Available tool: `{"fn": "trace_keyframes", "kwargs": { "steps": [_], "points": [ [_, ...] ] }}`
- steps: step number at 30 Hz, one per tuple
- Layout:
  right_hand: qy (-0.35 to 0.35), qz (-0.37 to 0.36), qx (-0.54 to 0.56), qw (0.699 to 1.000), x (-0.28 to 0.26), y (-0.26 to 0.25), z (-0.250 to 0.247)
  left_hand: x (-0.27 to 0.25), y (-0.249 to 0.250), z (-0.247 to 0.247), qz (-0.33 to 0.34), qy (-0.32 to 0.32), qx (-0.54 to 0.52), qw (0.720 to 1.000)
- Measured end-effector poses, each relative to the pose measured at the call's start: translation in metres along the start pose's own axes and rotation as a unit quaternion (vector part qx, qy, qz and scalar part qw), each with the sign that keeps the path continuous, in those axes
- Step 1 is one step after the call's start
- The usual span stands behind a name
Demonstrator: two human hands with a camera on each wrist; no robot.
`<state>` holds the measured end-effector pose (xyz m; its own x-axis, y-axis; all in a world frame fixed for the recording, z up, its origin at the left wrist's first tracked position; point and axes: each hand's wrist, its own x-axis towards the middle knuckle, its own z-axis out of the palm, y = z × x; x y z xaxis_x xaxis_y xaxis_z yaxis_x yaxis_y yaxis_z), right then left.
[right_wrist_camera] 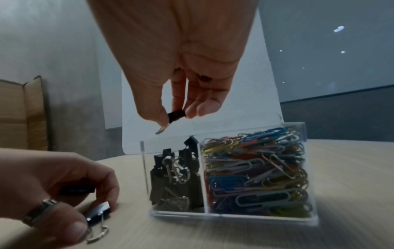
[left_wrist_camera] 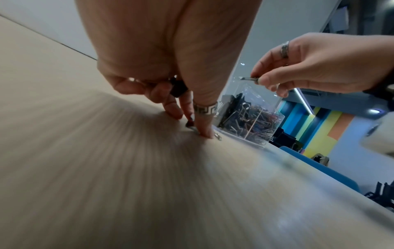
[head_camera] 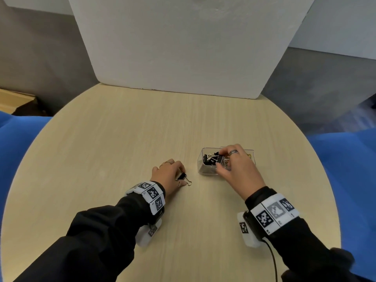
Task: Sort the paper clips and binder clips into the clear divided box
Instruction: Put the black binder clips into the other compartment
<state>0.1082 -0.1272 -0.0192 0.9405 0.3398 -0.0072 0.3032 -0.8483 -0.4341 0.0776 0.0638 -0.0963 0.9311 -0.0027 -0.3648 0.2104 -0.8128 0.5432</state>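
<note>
The clear divided box (head_camera: 205, 170) stands on the round table, right of centre. Its left compartment holds black binder clips (right_wrist_camera: 177, 176) and its right one coloured paper clips (right_wrist_camera: 255, 168). My right hand (head_camera: 220, 159) hovers just above the binder-clip compartment and pinches a black binder clip (right_wrist_camera: 176, 116) between thumb and fingers. To the left of the box, my left hand (head_camera: 183, 178) rests on the tabletop. Its thumb and fingers pinch another black binder clip (right_wrist_camera: 98, 212), whose wire handle (head_camera: 189, 182) sticks out. A further dark clip (left_wrist_camera: 178, 89) seems tucked under its curled fingers.
A large white foam board (head_camera: 183, 47) stands upright at the table's (head_camera: 122, 129) far edge. Blue seats (head_camera: 20, 139) flank the table on both sides, and a cardboard box (head_camera: 14, 100) sits at the far left. A black cable (head_camera: 272, 259) trails from my right wrist.
</note>
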Motion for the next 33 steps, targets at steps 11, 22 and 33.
{"fn": "trace_keyframes", "kwargs": {
  "steps": [11, 22, 33],
  "points": [
    [-0.020, -0.035, -0.012, 0.999, 0.017, -0.009, 0.015, -0.007, -0.002, -0.005, -0.012, 0.038, -0.127, 0.991],
    [-0.027, -0.012, -0.106, 0.994, 0.004, 0.047, -0.006, -0.020, 0.034, -0.038, 0.091, 0.142, -0.277, 0.946],
    [-0.030, -0.015, -0.079, 0.996, 0.010, 0.047, -0.009, 0.007, 0.075, -0.033, 0.135, 0.130, -0.008, 0.982]
  ]
}}
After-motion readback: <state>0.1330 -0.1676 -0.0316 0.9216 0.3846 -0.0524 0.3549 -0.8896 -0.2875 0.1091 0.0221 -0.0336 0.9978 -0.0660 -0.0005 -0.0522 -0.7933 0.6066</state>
